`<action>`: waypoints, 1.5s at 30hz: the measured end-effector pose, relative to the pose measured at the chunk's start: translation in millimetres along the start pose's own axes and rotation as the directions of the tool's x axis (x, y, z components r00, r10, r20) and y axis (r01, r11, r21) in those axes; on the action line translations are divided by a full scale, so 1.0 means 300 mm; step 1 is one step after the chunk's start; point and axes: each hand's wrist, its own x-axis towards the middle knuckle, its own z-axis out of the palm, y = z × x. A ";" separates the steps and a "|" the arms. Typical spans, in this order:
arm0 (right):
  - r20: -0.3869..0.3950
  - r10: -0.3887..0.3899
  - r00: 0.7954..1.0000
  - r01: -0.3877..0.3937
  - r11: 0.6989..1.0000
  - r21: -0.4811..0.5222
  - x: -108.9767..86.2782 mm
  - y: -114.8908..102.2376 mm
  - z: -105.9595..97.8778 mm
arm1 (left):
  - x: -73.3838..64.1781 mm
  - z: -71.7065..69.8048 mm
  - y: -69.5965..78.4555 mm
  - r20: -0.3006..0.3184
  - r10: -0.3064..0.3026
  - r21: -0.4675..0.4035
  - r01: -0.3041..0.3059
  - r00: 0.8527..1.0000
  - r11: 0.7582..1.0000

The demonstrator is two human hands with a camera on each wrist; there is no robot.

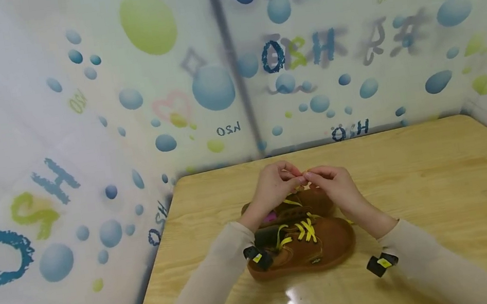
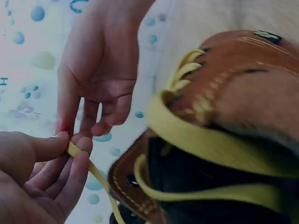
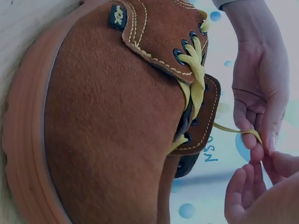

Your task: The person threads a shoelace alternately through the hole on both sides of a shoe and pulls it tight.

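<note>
Printed walls [image 1: 321, 3], patterned with blue and green bubbles and mirror-reversed H2O lettering, enclose a pale wood-grained table [image 1: 440, 186]. At the centre, the fingertips of both hands meet. The left hand [image 1: 276, 184] pinches a yellow lace [image 2: 96, 172] between thumb and fingers; the right hand [image 1: 334, 186] brings thumb and forefinger together at the same spot, apparently on the lace's end, though the tip itself is hidden. In the right wrist view, the remaining fingers of both hands are loosely bent.

Principal relation: the lace runs from the pinch down towards the shoes, narrow and slightly slack, and passes out of sight behind an eyelet flap [image 3: 210, 107]; which shoe it is threaded through cannot be told. Both hands are equally near it, above the far shoe [image 1: 318, 203], the left towards the heel side and the right towards the toe side.

Nearer the person lies the near shoe [image 1: 333, 243], brown, sole down, just beside the far one. Both long axes run left to right, toes to the person's right. The near shoe's crossed lacing [image 1: 306, 230] is yellow; a loose length hangs over its dark opening [image 2: 205, 175]. Beside the far shoe's heel end shows a pink patch [image 1: 270, 217], unidentified. Outermost, black wrist devices [image 1: 383, 263] sit on pale sleeves [image 1: 216, 275].
</note>
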 end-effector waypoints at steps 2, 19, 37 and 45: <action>-0.040 -0.004 0.999 0.006 0.999 0.043 0.002 0.002 0.000 | 0.009 -0.007 -0.018 0.021 0.016 0.022 -0.017 1.000 1.000; 0.126 0.077 0.989 0.011 0.812 -0.583 0.091 0.099 0.021 | 0.086 -0.024 -0.163 0.288 -0.059 0.662 -0.154 0.956 0.734; 0.016 0.159 0.987 -0.126 0.836 -0.535 0.141 0.085 0.072 | 0.117 -0.067 -0.104 0.418 -0.151 0.630 -0.166 0.896 0.759; 0.062 0.156 0.986 -0.114 0.892 -0.437 0.131 0.110 0.079 | 0.132 -0.043 -0.150 0.321 -0.079 0.655 -0.161 0.944 0.739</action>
